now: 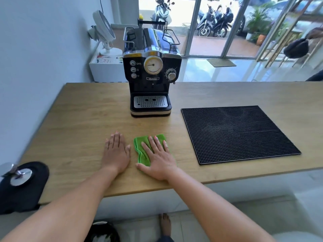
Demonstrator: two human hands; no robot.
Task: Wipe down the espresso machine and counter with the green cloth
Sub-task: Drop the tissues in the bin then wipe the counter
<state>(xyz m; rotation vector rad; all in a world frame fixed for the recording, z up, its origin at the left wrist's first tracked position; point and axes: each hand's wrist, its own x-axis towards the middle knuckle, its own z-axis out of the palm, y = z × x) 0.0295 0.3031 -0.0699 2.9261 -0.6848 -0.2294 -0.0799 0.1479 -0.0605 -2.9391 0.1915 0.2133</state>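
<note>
Person standing at a wooden table [83, 119], both arms reaching forward over the near edge.

Right hand [157, 158] is lying flat, palm down, fingers spread, pressing on the green cloth [142, 151]. The cloth is folded into a small bunched pad; it is showing past the fingertips and along the thumb side of the hand, the rest lying hidden under the palm. Nothing is being pinched; the hand is simply bearing down on it.

Left hand [116, 151] is resting flat on the bare wood just beside the cloth, fingers together and extended, holding nothing. A narrow strip of table is showing between this hand and the cloth's edge.

Espresso machine [151, 72] is standing upright farther back on the table, straight beyond the two hands and well apart from them, dial and knobs facing the person, drip tray at the front.

Black rubber mat [239, 133] is lying flat to the right of the machine, near the right hand but not touching it or the cloth.

At the table's near left corner, a metal tamper [21, 176] is sitting on a small black pad [26, 187].
</note>
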